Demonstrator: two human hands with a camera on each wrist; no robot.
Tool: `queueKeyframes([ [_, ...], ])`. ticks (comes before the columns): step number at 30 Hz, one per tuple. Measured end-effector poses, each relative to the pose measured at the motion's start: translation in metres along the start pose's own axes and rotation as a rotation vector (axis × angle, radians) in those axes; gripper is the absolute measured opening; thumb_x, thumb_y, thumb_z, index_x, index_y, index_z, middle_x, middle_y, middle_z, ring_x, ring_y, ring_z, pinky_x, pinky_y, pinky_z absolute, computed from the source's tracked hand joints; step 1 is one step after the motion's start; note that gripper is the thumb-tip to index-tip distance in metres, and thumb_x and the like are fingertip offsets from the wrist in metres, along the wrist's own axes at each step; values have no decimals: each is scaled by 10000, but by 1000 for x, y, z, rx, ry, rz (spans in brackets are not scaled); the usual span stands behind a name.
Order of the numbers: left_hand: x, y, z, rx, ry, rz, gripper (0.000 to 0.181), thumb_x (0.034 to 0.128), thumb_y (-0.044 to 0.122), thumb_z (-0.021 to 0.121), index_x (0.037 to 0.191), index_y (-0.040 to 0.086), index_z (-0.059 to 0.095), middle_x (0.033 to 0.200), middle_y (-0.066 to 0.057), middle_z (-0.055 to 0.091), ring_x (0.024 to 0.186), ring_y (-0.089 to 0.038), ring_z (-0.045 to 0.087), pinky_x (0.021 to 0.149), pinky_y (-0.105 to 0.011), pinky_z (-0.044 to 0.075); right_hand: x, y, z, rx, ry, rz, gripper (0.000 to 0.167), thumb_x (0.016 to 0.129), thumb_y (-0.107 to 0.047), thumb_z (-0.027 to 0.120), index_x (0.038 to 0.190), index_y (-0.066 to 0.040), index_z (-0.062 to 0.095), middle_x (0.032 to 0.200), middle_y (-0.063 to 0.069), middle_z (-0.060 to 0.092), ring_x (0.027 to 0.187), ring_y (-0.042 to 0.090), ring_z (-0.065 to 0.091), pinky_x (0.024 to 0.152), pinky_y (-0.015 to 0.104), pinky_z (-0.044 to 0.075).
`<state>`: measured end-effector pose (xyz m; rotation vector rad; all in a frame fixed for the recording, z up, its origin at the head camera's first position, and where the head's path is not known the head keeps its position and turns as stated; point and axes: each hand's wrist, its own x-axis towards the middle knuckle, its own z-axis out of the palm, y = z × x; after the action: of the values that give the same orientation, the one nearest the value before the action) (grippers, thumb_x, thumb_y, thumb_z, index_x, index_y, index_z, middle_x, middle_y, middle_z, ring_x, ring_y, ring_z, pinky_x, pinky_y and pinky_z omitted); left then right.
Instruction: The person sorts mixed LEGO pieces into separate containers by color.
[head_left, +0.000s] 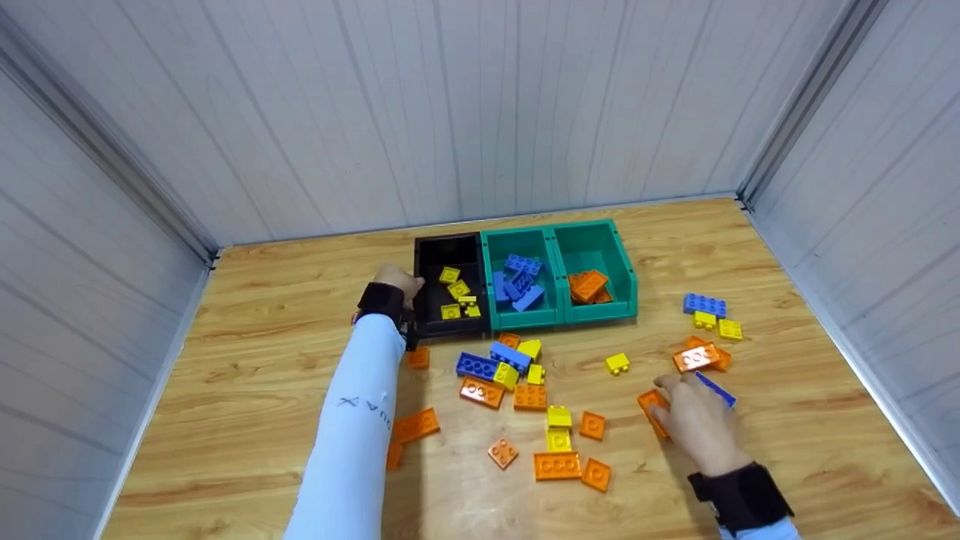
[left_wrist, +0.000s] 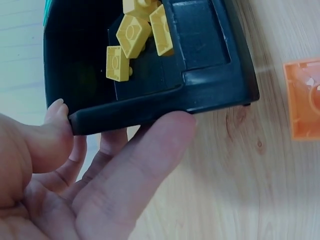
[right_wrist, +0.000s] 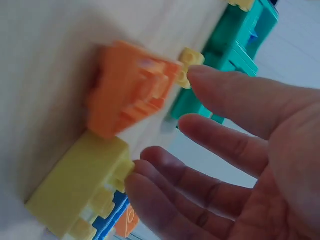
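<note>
My left hand [head_left: 397, 280] grips the side wall of a black bin [left_wrist: 207, 80], thumb at the rim and fingers along the outside. Several yellow bricks [left_wrist: 133, 36] lie inside that bin. Low over the table at the right is my right hand [head_left: 703, 426], with fingers loosely bent and nothing held. An orange brick [head_left: 651, 414] lies beside its thumb, and a blue brick [head_left: 715, 389] shows past its other side. In the right wrist view a yellow brick [right_wrist: 77, 187] stands close by the fingertips; whether they touch it I cannot tell. The nearby orange brick [right_wrist: 131, 90] is blurred there.
Two joined green bins [head_left: 525, 319] adjoin the black one, holding blue bricks [head_left: 523, 264] and orange bricks [head_left: 589, 285]. Loose orange, yellow and blue bricks are scattered across the wooden table [head_left: 262, 337]. Panelled walls [head_left: 487, 112] enclose the back and sides.
</note>
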<state>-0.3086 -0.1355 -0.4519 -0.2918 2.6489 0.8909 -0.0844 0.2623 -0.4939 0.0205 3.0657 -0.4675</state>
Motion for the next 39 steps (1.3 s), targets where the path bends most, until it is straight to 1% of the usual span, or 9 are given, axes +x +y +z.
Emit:
queueKeyframes([
  [2, 8, -5, 3, 41, 21, 28, 356, 979, 332, 626, 975, 2, 760, 1061, -166, 695, 974, -275, 645, 858, -356, 515, -2, -1, 4, -27, -9, 0, 429, 819, -198, 824, 1164, 17, 685, 1010, 231, 638, 791, 340, 631, 645, 491, 521],
  [7, 76, -32, 29, 216, 128, 120, 358, 935, 364, 653, 911, 31, 785, 1080, -184, 705, 972, -313, 663, 821, -381, 540, -1, -1, 12, -74, -4, -32, 437, 805, -200, 833, 1163, 5, 689, 932, 199, 664, 778, 348, 638, 606, 482, 525],
  [9, 78, -28, 27, 228, 138, 116, 341, 930, 322, 659, 922, 3, 777, 1088, -200, 701, 992, -332, 660, 821, -389, 541, 2, -1, 12, -67, 9, -48, 419, 806, -169, 826, 1160, 8, 688, 929, 200, 672, 773, 347, 647, 602, 479, 528],
  [14, 21, 4, 1, 172, 93, 57, 309, 946, 214, 637, 1019, -68, 742, 1158, -219, 676, 1088, -354, 632, 911, -418, 515, 20, -5, 1, 31, 54, -94, 371, 850, -131, 777, 1173, 22, 676, 988, 220, 687, 811, 354, 660, 652, 491, 533],
  [17, 22, 2, 1, 172, 102, 52, 316, 957, 224, 630, 1027, -65, 739, 1154, -215, 679, 1088, -352, 631, 918, -416, 509, 43, -9, -11, 90, 71, -140, 372, 883, -122, 746, 1213, 23, 654, 1080, 249, 670, 913, 395, 650, 738, 529, 529],
  [22, 69, -25, 23, 171, 141, 74, 302, 950, 294, 659, 887, 19, 765, 1007, -160, 720, 952, -327, 663, 812, -425, 534, 99, -18, -26, 122, 82, -253, 371, 895, -126, 738, 1231, 4, 649, 1158, 234, 659, 955, 381, 649, 806, 522, 532],
  [25, 75, -29, 27, 164, 129, 73, 293, 953, 286, 658, 865, 26, 760, 994, -154, 721, 927, -317, 663, 795, -427, 533, 133, -26, -34, 117, 67, -283, 364, 908, -130, 725, 1235, 6, 644, 1188, 224, 653, 994, 385, 638, 849, 523, 520],
  [36, 2, 9, 6, 224, 118, 100, 315, 988, 217, 590, 1053, -57, 731, 1173, -203, 676, 1106, -334, 627, 949, -400, 496, 207, -46, -36, 26, 14, -313, 333, 936, -139, 695, 1223, 23, 651, 1165, 240, 649, 1059, 401, 604, 895, 515, 499],
  [39, 69, -23, 32, 258, 143, 135, 360, 965, 310, 626, 1026, -23, 750, 1147, -194, 686, 1067, -327, 640, 919, -388, 507, 215, -48, -34, 32, 11, -319, 337, 947, -140, 681, 1236, 30, 645, 1187, 248, 637, 1088, 411, 586, 915, 515, 489],
])
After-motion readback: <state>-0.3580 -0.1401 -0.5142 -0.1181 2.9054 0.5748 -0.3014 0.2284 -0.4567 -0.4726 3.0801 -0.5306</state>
